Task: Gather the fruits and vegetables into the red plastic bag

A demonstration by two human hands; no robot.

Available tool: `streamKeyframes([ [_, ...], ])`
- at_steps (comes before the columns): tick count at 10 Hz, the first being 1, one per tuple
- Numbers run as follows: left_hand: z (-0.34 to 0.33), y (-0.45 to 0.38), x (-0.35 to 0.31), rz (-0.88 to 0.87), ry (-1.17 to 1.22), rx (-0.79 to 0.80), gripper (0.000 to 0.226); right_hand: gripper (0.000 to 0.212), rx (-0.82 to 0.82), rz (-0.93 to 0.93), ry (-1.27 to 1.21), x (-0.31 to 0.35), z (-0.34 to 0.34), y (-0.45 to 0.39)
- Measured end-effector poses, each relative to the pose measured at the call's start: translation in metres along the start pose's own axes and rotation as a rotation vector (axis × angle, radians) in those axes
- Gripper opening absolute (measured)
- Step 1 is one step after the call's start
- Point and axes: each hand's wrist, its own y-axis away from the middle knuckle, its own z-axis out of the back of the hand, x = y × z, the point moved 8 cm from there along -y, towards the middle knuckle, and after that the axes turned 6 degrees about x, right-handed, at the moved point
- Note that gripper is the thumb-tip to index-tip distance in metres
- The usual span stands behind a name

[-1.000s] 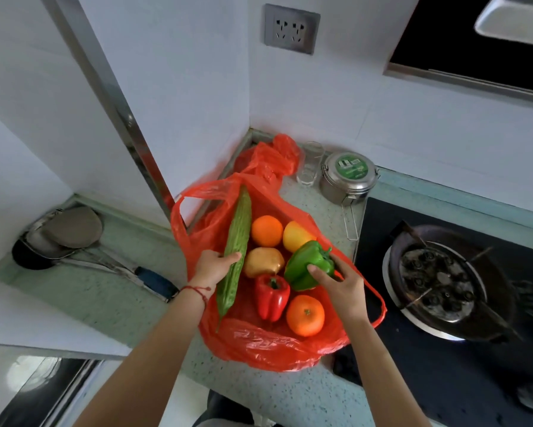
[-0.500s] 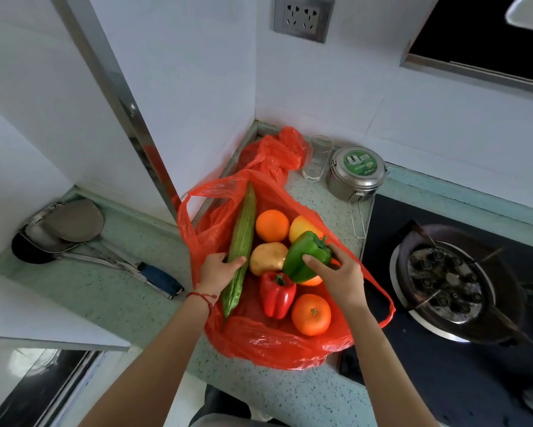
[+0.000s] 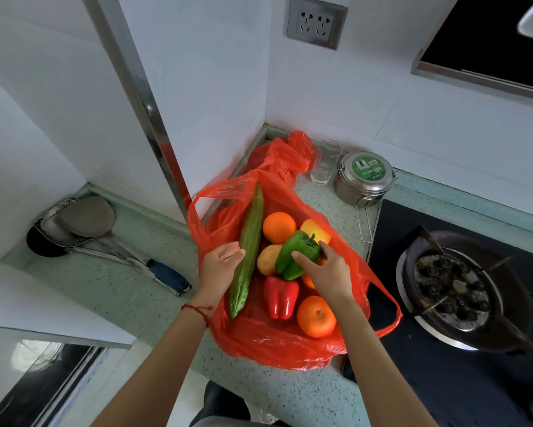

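Note:
The red plastic bag (image 3: 274,349) lies open on the speckled counter. Inside it are two oranges (image 3: 279,227) (image 3: 316,315), a yellow fruit (image 3: 313,229), a tan potato-like one (image 3: 268,258) and a red pepper (image 3: 280,297). My left hand (image 3: 220,266) grips a long green gourd (image 3: 251,235) that leans along the bag's left side, its tip past the rim. My right hand (image 3: 328,272) holds a green pepper (image 3: 296,254) just above the pile. Part of another orange (image 3: 307,280) shows under that hand.
A second crumpled red bag (image 3: 285,155), a glass (image 3: 325,161) and a lidded steel tin (image 3: 363,178) stand behind. A gas burner (image 3: 453,288) on black hob is to the right. Ladles (image 3: 80,223) lie left, past a metal wall corner strip (image 3: 142,97).
My right hand has raised the green pepper slightly off the pile, uncovering an orange beneath it. My left hand stays on the gourd.

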Motion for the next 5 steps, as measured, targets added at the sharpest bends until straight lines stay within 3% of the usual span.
streamKeyframes([
  [2,0.002,0.007,0.001,0.0,0.017,0.005,0.032,0.079,-0.037,-0.007,0.008,-0.002,0.001,0.002],
  [5,-0.001,0.019,-0.001,-0.007,0.027,0.013,0.031,0.07,-0.079,0.121,0.062,0.0,0.006,0.02],
])
